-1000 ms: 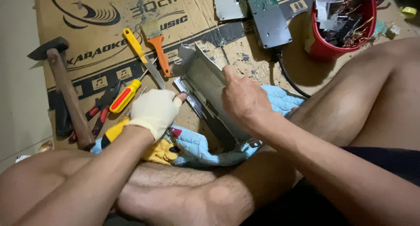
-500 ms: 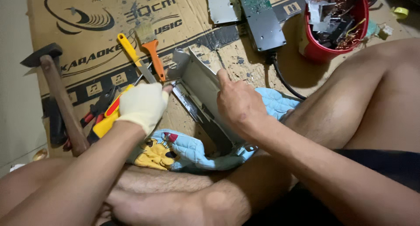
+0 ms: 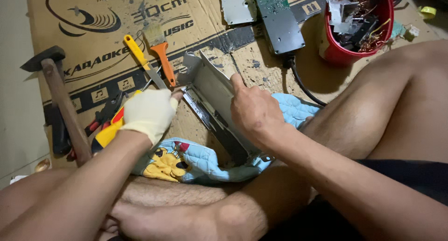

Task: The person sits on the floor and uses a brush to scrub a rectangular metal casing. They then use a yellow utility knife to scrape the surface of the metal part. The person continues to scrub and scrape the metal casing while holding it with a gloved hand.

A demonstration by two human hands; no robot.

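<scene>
Between the two hands, a bent sheet-metal casing (image 3: pixel 212 94), grey, smooth and folded into an angled trough, is propped on a soft quilted blue cloth (image 3: pixel 196 159) over flattened, scuffed cardboard (image 3: pixel 93 45) on the floor. The left hand (image 3: pixel 148 112), covered by a cream knitted glove, is curled into a fist with its fingers pressed at the casing's lower near edge, while the bare right hand (image 3: pixel 254 111) is clamped on the casing's upper rim, forefinger pointing along the metal. Just beyond the left hand are seen an orange-handled brush (image 3: pixel 161 49), a yellow-handled tool (image 3: pixel 140 59) and a wooden-shafted hammer (image 3: pixel 60 98); far beyond the right hand, a red plastic bucket (image 3: pixel 343 54) of scrap is seen.
</scene>
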